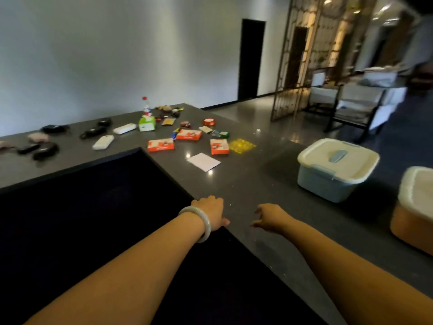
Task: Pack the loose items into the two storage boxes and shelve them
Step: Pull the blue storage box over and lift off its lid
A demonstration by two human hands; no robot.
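Over counter (246, 184), hands (both empty) hover.

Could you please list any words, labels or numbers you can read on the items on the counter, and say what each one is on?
No text here can be read.
Three orange boxes: white print, too blurred.
Bottle: label too small.
Green tissue box: markings blurred.
Green packet: print too small.
White paper: no print visible.
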